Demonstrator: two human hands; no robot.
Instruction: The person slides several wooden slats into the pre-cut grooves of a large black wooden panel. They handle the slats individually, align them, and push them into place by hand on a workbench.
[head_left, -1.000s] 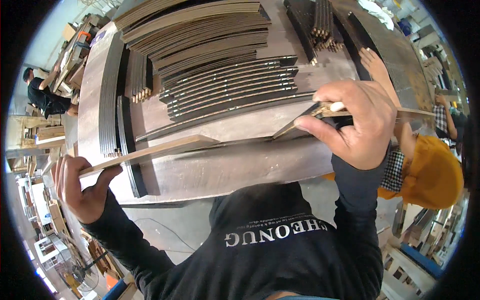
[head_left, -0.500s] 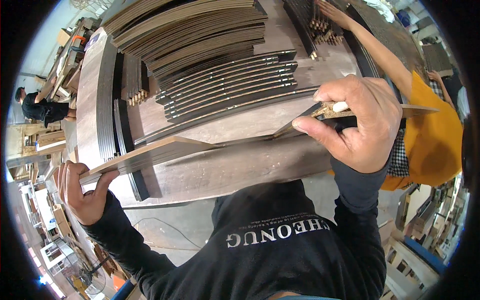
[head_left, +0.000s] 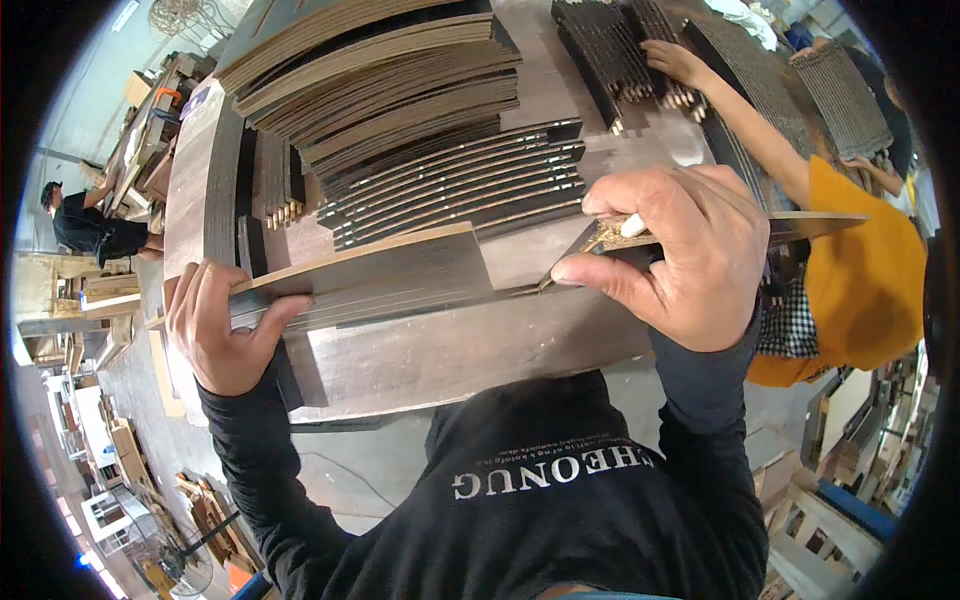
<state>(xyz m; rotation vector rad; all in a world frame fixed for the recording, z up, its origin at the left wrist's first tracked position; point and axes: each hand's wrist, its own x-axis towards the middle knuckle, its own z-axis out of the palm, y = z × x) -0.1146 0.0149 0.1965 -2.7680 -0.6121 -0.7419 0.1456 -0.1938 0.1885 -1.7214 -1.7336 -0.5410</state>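
Note:
My left hand point(head_left: 225, 325) is closed on a long dark board point(head_left: 390, 275) with a light brown edge, thumb on its face and fingers behind. My right hand point(head_left: 680, 250) grips a second dark strip point(head_left: 815, 226) that sticks out past the knuckles to the right. Between its thumb and forefinger shows a rough, splintered brown end point(head_left: 612, 236) with a small white peg-like piece point(head_left: 633, 226). A thin dark point reaches from there toward the left board's end; whether they touch I cannot tell. Both pieces are above the near part of the table point(head_left: 470, 355).
Behind my hands lie a row of black strips point(head_left: 460, 185) and a tall stack of brown-edged boards point(head_left: 380, 80). At the back right, a co-worker in yellow point(head_left: 865, 270) reaches toward bundled strips point(head_left: 605, 60). More strips point(head_left: 222, 190) line the table's left side.
My left hand and its board have moved right and farther up, and the board's dark face now shows more. My right hand has shifted slightly left. The co-worker's hand has lowered a little.

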